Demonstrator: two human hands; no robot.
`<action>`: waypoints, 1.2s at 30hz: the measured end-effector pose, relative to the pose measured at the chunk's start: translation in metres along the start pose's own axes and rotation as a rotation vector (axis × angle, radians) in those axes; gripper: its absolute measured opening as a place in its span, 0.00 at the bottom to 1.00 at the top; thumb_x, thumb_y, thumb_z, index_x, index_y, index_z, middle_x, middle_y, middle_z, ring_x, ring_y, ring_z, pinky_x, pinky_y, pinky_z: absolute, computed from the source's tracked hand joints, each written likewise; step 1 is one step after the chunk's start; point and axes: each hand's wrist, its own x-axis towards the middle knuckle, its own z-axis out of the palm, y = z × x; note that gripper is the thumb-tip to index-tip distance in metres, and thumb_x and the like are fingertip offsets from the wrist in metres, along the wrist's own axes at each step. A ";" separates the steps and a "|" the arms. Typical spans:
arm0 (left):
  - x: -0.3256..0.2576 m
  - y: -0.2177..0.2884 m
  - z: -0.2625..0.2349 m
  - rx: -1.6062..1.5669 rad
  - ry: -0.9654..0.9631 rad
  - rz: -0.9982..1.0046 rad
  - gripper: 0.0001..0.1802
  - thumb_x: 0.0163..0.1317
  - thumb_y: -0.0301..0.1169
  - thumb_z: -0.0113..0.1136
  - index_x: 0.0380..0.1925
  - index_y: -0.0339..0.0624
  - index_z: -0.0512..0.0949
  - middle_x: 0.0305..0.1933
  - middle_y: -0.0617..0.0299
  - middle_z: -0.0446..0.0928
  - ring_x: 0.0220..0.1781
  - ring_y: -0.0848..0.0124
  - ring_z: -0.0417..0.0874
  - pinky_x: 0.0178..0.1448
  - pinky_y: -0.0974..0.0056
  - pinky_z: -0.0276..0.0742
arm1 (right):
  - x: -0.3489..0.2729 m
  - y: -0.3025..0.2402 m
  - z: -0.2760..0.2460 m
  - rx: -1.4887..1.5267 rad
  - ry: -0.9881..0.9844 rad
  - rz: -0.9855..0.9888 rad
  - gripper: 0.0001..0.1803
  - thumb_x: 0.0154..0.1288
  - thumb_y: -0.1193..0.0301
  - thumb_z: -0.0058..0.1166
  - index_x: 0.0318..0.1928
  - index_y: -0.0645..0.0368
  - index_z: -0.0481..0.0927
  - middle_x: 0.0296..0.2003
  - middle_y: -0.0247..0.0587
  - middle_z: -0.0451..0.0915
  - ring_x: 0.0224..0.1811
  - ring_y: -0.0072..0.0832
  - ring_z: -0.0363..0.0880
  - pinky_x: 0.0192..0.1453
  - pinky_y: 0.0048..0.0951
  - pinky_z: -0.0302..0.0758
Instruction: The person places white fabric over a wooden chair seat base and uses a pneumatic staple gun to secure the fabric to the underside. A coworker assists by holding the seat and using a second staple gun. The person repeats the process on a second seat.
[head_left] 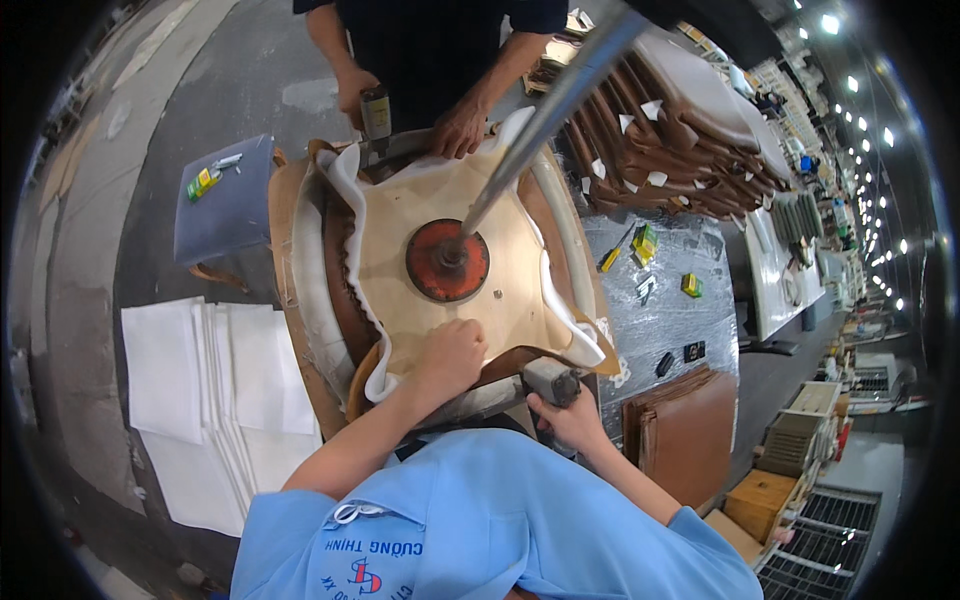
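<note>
A pale wooden seat board (400, 215) lies in front of me, edged with white padding (347, 200) and brown leather (345, 285). A red round press plate (430, 275) on a metal rod (550, 105) bears down on its middle. My left hand (455, 355) is curled closed on the board's near side; what its fingers hold, if anything, is hidden. My right hand (572, 418) grips a staple gun (552, 382) at the near right corner. Across from me, a co-worker's hand holds another staple gun (376, 112), while their other hand (460, 130) presses the far edge.
White sheets (165, 370) are stacked at left, below a blue-grey padded seat (225, 200). On the right, a film-covered table (650, 320) carries small green-yellow boxes (645, 243), a yellow-handled tool (611, 260) and stacked brown leather pieces (685, 430). More leather covers (670, 130) are piled farther back.
</note>
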 end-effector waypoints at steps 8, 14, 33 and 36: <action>-0.070 -0.013 -0.040 0.429 -0.291 0.191 0.14 0.66 0.39 0.73 0.42 0.39 0.86 0.48 0.49 0.83 0.55 0.48 0.84 0.61 0.45 0.79 | -0.007 0.031 0.024 -0.007 0.087 -0.093 0.39 0.67 0.69 0.78 0.77 0.52 0.77 0.58 0.48 0.91 0.61 0.34 0.90 0.68 0.38 0.83; -0.058 -0.032 -0.043 0.456 -0.430 0.274 0.15 0.67 0.43 0.71 0.40 0.41 0.89 0.44 0.50 0.83 0.54 0.49 0.85 0.58 0.44 0.79 | -0.007 0.014 0.024 -0.130 0.165 -0.123 0.36 0.65 0.69 0.78 0.72 0.53 0.80 0.57 0.48 0.92 0.63 0.36 0.91 0.69 0.38 0.83; -0.042 -0.063 -0.032 0.071 -0.149 0.335 0.13 0.65 0.33 0.71 0.24 0.43 0.81 0.35 0.56 0.76 0.45 0.53 0.76 0.52 0.48 0.70 | -0.027 -0.012 0.069 0.138 0.021 0.147 0.27 0.69 0.67 0.76 0.65 0.62 0.83 0.38 0.37 0.88 0.27 0.21 0.86 0.28 0.27 0.81; -0.040 -0.064 -0.028 0.062 -0.108 0.309 0.12 0.65 0.33 0.72 0.24 0.43 0.81 0.35 0.58 0.77 0.46 0.54 0.76 0.52 0.48 0.69 | -0.022 -0.024 0.092 0.155 -0.009 0.162 0.19 0.73 0.65 0.74 0.54 0.65 0.85 0.33 0.38 0.87 0.26 0.25 0.87 0.28 0.29 0.81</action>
